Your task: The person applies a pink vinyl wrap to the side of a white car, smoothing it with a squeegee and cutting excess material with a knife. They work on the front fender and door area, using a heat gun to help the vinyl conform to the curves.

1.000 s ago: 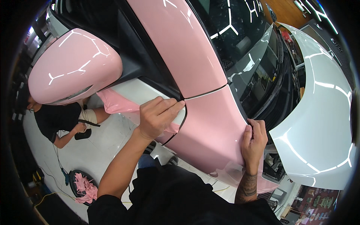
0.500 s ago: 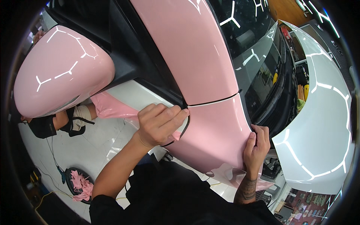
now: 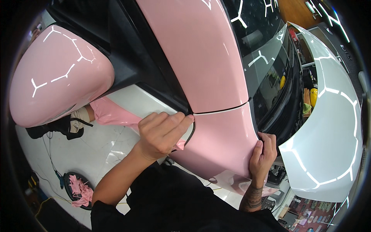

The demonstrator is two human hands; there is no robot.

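Note:
My left hand (image 3: pixel 159 133) is closed, its fingertips pressed at the corner where the door, the black window trim and the pink fender (image 3: pixel 216 143) meet. Pink film (image 3: pixel 116 113) hangs loose from the white door panel (image 3: pixel 141 98) and runs into that hand; a crumpled end pokes out below the fingers. Exactly how the fingertips pinch it is hidden. My right hand (image 3: pixel 264 154) is curled over the fender's upper edge beside the windshield base, thumb on the pink surface. Above the fender, a narrow seam separates it from the pink pillar (image 3: pixel 201 54).
A pink side mirror (image 3: pixel 62 77) juts out at the left. Behind it, another person (image 3: pixel 75 123) is low by the floor. A black bin (image 3: pixel 69 189) holds pink film scraps, with cables alongside. The raised white hood (image 3: pixel 328 143) stands at the right.
The view has shifted slightly, so the mirror sits farther left and lower. Both hands stay at the same spots on the car. Less of the other person shows below the mirror.

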